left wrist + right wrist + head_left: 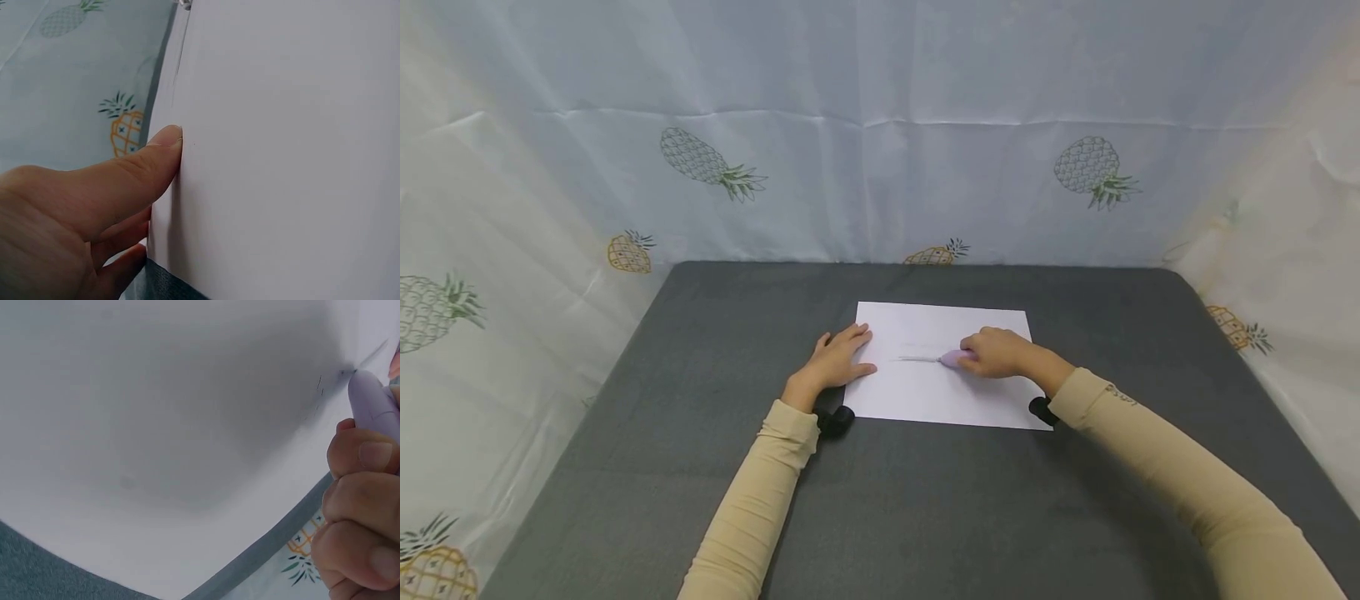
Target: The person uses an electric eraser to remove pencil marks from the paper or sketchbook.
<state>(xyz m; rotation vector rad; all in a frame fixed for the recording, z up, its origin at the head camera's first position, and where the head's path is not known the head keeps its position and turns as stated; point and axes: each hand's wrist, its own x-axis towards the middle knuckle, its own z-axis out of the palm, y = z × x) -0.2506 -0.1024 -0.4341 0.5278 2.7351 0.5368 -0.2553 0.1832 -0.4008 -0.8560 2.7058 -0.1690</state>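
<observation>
Lying at frame centre on one grey table (700, 500): one paper (925, 400). Left hand (838, 360), fingers flat and spread, presses its left edge. Right hand (996, 352) grips one lilac tool (953, 358), fingers curled round, tip on the paper.

1. Head cam looks down and forward over the whole grey table (925, 500), from a bit back.
2. Left wrist cam sits super close, facing the paper's (287, 150) left edge.
3. Right wrist cam's equally tight on the same paper (156, 425).
</observation>
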